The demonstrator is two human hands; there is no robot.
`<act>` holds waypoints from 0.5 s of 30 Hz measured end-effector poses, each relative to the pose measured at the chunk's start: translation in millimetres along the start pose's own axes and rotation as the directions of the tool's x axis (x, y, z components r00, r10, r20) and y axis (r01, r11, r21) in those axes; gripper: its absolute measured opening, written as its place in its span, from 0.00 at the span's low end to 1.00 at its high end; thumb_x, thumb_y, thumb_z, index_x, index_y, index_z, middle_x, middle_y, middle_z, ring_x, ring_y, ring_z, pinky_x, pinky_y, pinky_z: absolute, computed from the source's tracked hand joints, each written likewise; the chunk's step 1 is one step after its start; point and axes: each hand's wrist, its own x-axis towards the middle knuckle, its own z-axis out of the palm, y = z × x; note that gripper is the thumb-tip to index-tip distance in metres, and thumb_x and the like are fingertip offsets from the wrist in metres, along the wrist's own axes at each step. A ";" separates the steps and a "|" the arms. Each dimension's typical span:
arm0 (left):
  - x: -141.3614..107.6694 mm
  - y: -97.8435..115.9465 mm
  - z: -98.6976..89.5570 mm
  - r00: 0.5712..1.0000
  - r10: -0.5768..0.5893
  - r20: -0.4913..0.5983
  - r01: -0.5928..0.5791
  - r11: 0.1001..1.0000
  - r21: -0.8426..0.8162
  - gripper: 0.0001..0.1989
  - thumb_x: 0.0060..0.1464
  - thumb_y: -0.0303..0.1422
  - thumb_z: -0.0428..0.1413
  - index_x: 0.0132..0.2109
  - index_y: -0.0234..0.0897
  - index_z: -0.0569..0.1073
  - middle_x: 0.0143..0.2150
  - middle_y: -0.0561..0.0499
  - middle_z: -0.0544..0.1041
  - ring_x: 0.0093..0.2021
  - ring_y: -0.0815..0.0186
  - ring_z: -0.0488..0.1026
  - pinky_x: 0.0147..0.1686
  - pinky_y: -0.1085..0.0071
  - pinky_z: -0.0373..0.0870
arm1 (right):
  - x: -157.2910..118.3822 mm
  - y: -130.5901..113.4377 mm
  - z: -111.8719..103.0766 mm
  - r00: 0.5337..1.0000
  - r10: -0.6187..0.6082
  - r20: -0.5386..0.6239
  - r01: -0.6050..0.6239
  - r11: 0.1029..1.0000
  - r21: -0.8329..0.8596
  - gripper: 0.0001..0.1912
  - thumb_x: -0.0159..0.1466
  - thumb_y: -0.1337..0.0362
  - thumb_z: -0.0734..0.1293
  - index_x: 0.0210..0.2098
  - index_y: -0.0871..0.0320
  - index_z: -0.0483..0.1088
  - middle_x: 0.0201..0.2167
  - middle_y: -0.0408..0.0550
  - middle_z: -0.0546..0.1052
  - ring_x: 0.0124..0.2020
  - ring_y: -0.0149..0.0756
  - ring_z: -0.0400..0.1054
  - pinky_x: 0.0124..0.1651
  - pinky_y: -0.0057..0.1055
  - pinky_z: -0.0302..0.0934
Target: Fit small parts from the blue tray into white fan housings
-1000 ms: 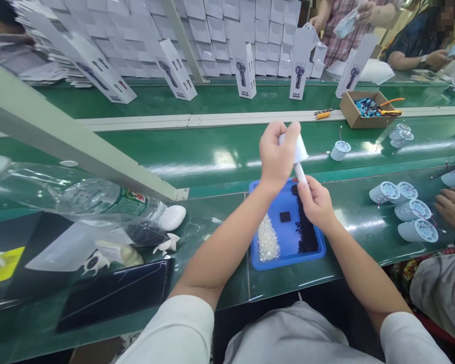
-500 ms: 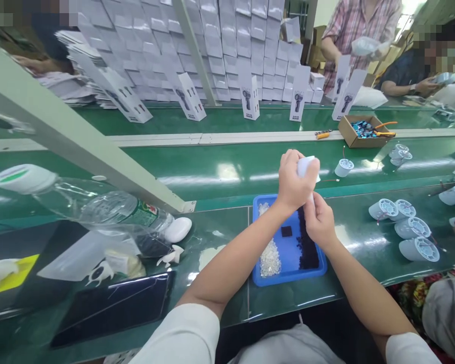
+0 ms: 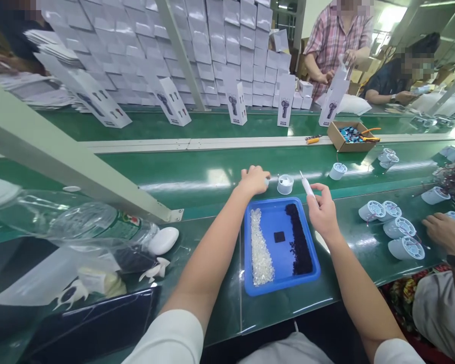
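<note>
On the green surface (image 3: 212, 178), I see the blue tray (image 3: 282, 260) lying flat between the two forearms, near its edge. If a sleeve or forearm catches the rim, the tray could tip, and the clear pieces (image 3: 261, 260) and black pieces (image 3: 301, 250) could spill or mix.

The right hand (image 3: 323, 212) is closed around the white-handled tool (image 3: 307, 187), its thin tip upward and bare; with a careless turn it could scratch a part or prick the other hand. The left hand (image 3: 253, 178) is partly closed, with fingers curled over a pale cup (image 3: 266, 183), mostly hidden, so I cannot tell how firm the grip is. A loose grip could let it roll.

Just beside it, the white cup (image 3: 285, 185) stands upright behind the tray; a knuckle could knock it over. The small black square (image 3: 279, 236) could be buried if the loose pieces slide.
</note>
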 end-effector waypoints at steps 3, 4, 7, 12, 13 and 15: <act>6.5 6.1 16.2 0.976 0.216 0.005 -0.214 0.971 -0.110 0.22 0.51 0.28 0.56 0.55 0.41 0.71 0.63 0.45 0.67 0.66 0.55 0.59 0.66 0.57 0.54 | -5.3 -0.8 2.8 0.997 -0.070 -0.023 0.071 0.996 0.052 0.07 0.58 0.62 0.63 0.35 0.53 0.60 0.13 0.29 0.57 0.14 0.27 0.51 0.20 0.26 0.47; 7.9 8.6 19.6 0.963 0.271 0.004 -0.267 0.952 -0.148 0.21 0.52 0.28 0.55 0.54 0.41 0.72 0.61 0.46 0.68 0.65 0.56 0.60 0.66 0.58 0.55 | -7.1 -1.4 3.7 0.993 -0.115 -0.034 0.117 0.991 0.061 0.08 0.57 0.62 0.64 0.33 0.52 0.59 0.15 0.30 0.59 0.15 0.26 0.52 0.20 0.26 0.48; 10.0 15.0 24.4 0.966 0.258 0.005 -0.250 0.943 -0.220 0.12 0.52 0.29 0.55 0.45 0.40 0.77 0.53 0.45 0.72 0.60 0.54 0.63 0.63 0.56 0.58 | -11.8 -2.6 7.6 0.964 -0.263 -0.046 0.267 0.957 0.114 0.10 0.56 0.62 0.68 0.31 0.53 0.60 0.20 0.35 0.66 0.19 0.27 0.59 0.24 0.26 0.56; 11.5 22.2 14.5 0.974 0.078 -0.212 -0.172 0.865 -0.472 0.07 0.53 0.27 0.55 0.41 0.37 0.72 0.53 0.46 0.67 0.58 0.57 0.63 0.65 0.57 0.56 | -13.1 8.2 21.9 0.960 -0.274 0.050 0.249 0.925 0.289 0.07 0.63 0.59 0.66 0.38 0.52 0.63 0.29 0.40 0.70 0.25 0.29 0.67 0.30 0.30 0.65; 12.2 23.1 10.2 0.962 0.027 -0.271 -0.175 0.824 -0.538 0.04 0.55 0.27 0.54 0.39 0.37 0.71 0.52 0.46 0.67 0.57 0.58 0.63 0.64 0.58 0.56 | -12.4 12.1 25.1 0.965 -0.253 0.070 0.219 0.924 0.312 0.08 0.64 0.57 0.65 0.40 0.52 0.63 0.32 0.42 0.72 0.26 0.30 0.68 0.32 0.31 0.67; 13.7 24.0 0.5 0.922 -0.075 -0.379 -0.219 0.707 -0.673 0.02 0.57 0.27 0.53 0.35 0.36 0.67 0.47 0.47 0.68 0.54 0.61 0.66 0.62 0.59 0.60 | -10.3 19.8 30.3 0.973 -0.212 0.094 0.172 0.931 0.321 0.11 0.66 0.54 0.64 0.42 0.51 0.62 0.37 0.45 0.74 0.29 0.32 0.71 0.35 0.34 0.70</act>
